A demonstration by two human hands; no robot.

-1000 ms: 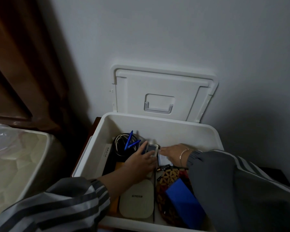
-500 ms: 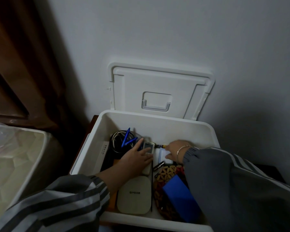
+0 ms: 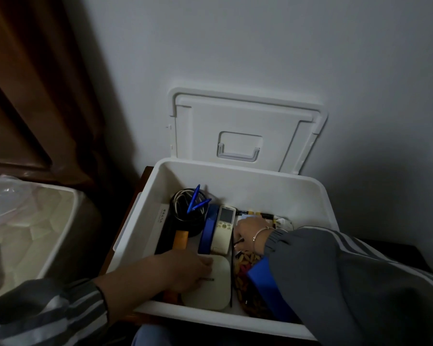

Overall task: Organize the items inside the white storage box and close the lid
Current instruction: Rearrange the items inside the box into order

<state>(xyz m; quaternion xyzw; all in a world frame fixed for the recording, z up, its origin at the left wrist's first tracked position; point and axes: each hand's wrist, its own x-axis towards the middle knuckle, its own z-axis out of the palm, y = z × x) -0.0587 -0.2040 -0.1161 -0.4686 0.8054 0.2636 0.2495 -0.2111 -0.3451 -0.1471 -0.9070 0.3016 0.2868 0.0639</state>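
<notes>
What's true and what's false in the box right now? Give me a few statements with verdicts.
1. The lid is open and stands against the wall. True.
2. The left hand grips the remote. False: it rests on the flat white device, and the remote lies untouched further back.
3. Blue pens sit in the cable coil. True.
4. The right hand is outside the box. False: it reaches inside, just right of the remote.
</notes>
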